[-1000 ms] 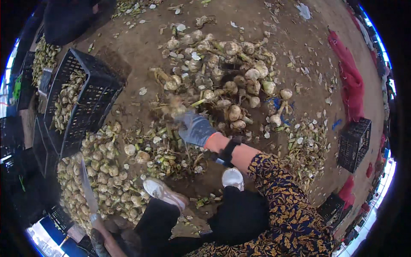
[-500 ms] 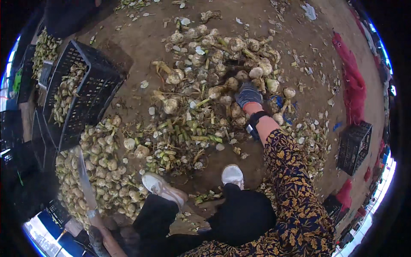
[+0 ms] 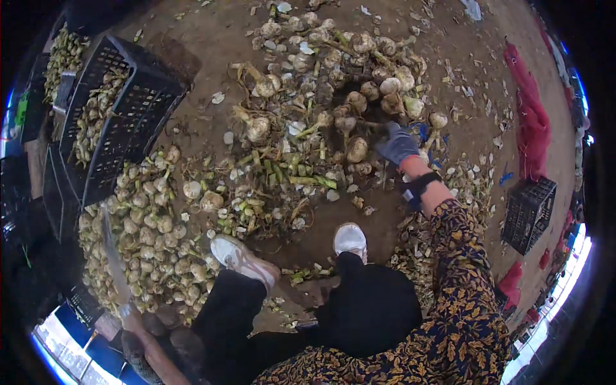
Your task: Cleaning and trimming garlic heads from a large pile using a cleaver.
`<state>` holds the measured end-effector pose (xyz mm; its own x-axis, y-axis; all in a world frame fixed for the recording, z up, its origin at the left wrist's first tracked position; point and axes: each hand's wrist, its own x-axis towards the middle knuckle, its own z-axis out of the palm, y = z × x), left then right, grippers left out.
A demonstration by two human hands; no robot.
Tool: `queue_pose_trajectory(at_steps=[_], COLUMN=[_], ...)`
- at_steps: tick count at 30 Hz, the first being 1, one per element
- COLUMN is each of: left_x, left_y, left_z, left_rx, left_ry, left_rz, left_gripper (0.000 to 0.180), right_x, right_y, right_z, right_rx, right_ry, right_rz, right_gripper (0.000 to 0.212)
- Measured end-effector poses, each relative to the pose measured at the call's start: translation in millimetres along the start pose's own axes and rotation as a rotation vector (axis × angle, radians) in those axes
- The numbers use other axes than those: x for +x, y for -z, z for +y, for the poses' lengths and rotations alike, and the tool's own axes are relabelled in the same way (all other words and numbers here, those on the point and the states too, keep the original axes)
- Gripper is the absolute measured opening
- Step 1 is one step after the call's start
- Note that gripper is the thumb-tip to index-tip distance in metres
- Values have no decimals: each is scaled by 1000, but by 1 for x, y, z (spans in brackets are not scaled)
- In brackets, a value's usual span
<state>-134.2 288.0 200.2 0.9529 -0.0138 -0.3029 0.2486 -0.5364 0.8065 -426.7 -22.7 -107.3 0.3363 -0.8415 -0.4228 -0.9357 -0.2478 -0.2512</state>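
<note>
In a grey work glove, my right hand [image 3: 396,145] is low over the heap at its right side. Its fingers are bent together, and a thin garlic stalk seems to run into the fingertips; the grip is partly hidden. Just left of it lie dirty garlic bulbs [image 3: 357,149] with stalks. My left hand [image 3: 181,340], in a dark glove at the lower left, is closed round the wooden handle of a long-bladed knife [image 3: 115,263]. The blade points away from me, over a pile of trimmed garlic bulbs [image 3: 147,240].
Cut stalks [image 3: 276,173] lie between my shoes [image 3: 350,240] and the heap. A black slatted crate [image 3: 138,96] holding garlic stands tilted at the left. Toward the right lie a red mesh sack [image 3: 532,125] and a black crate [image 3: 529,215]. Dry skins and blue string [image 3: 505,174] are scattered about.
My right hand has moved from among the bulbs to the right and slightly toward me, off the bulbs it covered. The view has shifted slightly. My left hand still holds the knife.
</note>
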Motion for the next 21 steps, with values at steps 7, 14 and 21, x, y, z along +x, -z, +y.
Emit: queue_pose_trajectory(at_steps=[7,14,21], left_x=[-22,-32,8], left_y=[-11,-30,33], left_z=[24,29,-29], left_rx=[636,283,509], left_ry=[-207,65,-743], left_rz=[49,86,24], left_gripper=[37,32,32], right_x=[-81,-24,-14], right_y=[5,-67,-81], right_z=[-83,-110,-107], right_rx=[126,-477,-308], right_ry=[391,254,430], right_rz=[8,-178,-45], right_gripper=[20,18,20])
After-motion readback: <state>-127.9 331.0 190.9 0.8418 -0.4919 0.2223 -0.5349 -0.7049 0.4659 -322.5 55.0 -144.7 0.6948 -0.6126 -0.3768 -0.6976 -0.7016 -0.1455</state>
